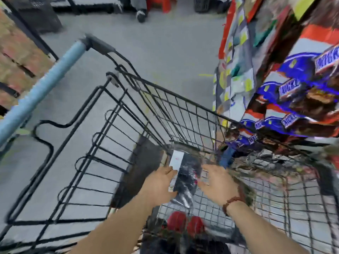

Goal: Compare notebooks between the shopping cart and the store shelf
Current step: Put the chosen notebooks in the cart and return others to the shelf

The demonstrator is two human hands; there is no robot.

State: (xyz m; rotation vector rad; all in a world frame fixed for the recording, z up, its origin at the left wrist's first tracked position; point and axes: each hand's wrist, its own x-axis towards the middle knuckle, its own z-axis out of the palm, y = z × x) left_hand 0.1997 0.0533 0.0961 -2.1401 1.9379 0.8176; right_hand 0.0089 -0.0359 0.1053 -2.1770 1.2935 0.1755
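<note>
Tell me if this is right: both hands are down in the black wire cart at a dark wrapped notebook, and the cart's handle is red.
Not quite. The head view shows the cart's handle is light blue, not red. The rest holds: the left hand and right hand are down in the black wire cart at the dark wrapped notebook.

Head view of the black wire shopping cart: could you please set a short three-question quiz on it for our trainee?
1. True or false: the left hand grips the dark plastic-wrapped notebook at its white-labelled edge.
2. The handle of the black wire shopping cart is: A red, B light blue, C yellow.
3. Fill in: the blue-and-brown candy packs are on the person's ____ side.
Key: 1 true; 2 B; 3 right.
</note>
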